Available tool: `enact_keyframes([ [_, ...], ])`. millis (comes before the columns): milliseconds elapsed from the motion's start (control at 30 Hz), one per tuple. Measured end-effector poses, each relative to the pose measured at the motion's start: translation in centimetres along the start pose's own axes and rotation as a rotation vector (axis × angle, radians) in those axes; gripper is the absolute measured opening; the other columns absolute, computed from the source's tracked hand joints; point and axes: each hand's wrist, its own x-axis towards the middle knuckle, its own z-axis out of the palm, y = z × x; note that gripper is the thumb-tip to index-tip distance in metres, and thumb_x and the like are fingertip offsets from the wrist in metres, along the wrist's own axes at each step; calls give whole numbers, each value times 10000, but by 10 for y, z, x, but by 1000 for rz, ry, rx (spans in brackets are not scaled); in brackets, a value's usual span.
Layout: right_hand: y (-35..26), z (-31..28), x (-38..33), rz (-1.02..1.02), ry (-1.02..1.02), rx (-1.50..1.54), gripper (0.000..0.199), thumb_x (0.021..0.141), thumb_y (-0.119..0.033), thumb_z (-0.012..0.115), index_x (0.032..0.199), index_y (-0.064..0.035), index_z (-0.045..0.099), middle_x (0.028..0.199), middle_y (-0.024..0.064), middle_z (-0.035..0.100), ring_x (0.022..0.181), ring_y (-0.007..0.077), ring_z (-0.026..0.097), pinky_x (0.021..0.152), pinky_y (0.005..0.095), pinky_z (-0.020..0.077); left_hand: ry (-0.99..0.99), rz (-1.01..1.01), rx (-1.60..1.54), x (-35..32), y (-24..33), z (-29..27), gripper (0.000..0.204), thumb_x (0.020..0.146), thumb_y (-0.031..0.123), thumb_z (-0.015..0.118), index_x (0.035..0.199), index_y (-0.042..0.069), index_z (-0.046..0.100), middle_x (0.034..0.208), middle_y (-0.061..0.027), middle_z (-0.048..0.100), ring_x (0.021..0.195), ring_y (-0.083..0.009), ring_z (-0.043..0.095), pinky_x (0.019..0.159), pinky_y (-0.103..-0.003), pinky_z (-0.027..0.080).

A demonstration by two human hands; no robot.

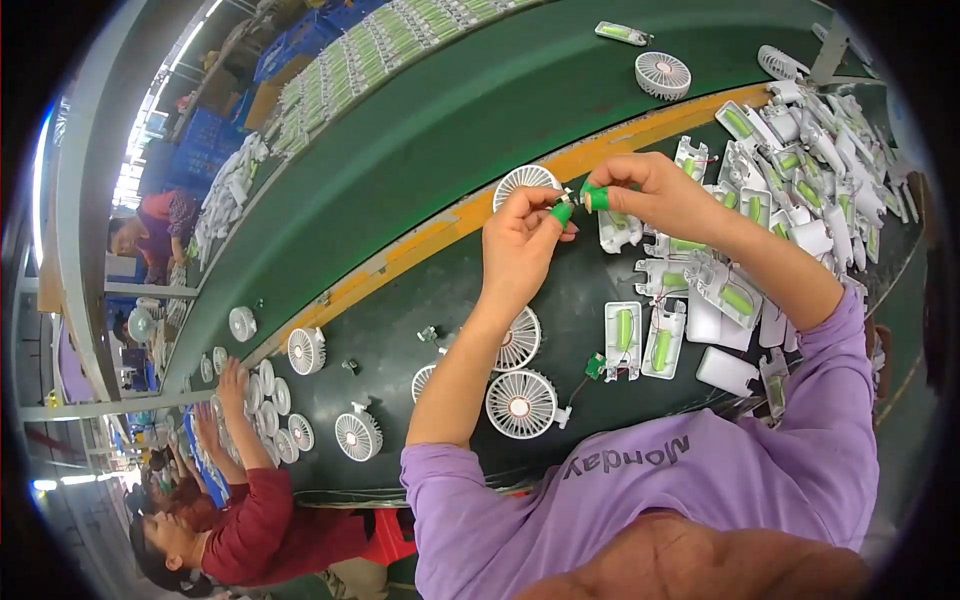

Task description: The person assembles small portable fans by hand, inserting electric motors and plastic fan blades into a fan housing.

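My left hand (523, 240) and my right hand (655, 195) meet above the bench, both with green wraps on their fingertips. Between thumb and finger, the left pinches a small pale part (566, 197); whether it joins the white round fan head (524, 184) beside that hand, I cannot tell. Just right of it, my right thumb and finger are pressed together; whatever they hold is too small to name. Below the right hand sits an open white handle shell (619, 232). Nearer me lie a fan head (521, 405) and a small green circuit board (595, 366).
White handle shells with green battery cells (740, 295) heap up at right. Beyond a yellow edge strip (430, 235) runs a green conveyor belt (400, 180), carrying a fan head (662, 75). A co-worker in a red sleeve (255, 520) reaches among fan heads at left.
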Motion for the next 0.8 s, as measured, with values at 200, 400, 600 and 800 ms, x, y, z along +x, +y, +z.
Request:
enact_keyframes([
  [200,-3,0,0,-51,31,-98,121,832,-93,563,888,15,570,758,42,592,683,108,519,633,261,425,-62,5,42,-4,2,0,142,847,-13,522,983,-35,556,859,-61,613,721,-102,600,665,-231,502],
  [400,-3,-4,-3,-195,26,-260,99,797,-76,588,840,7,556,716,53,563,685,129,508,639,274,413,-129,-44,-17,-5,7,1,126,839,-4,546,954,-21,595,807,-45,626,704,-83,592,647,-212,487],
  [600,2,-6,-1,-156,-1,-259,107,773,-88,600,791,-3,537,702,31,510,685,117,486,633,259,392,-150,50,95,-5,4,2,114,841,1,557,936,-38,606,832,-91,637,723,-130,626,645,-238,518],
  [800,17,-15,16,-65,-87,-210,122,786,-115,607,786,-10,545,649,3,537,617,79,476,561,245,390,-77,-119,99,2,5,5,133,836,19,547,937,-22,623,767,-52,649,672,-78,591,633,-214,483],
])
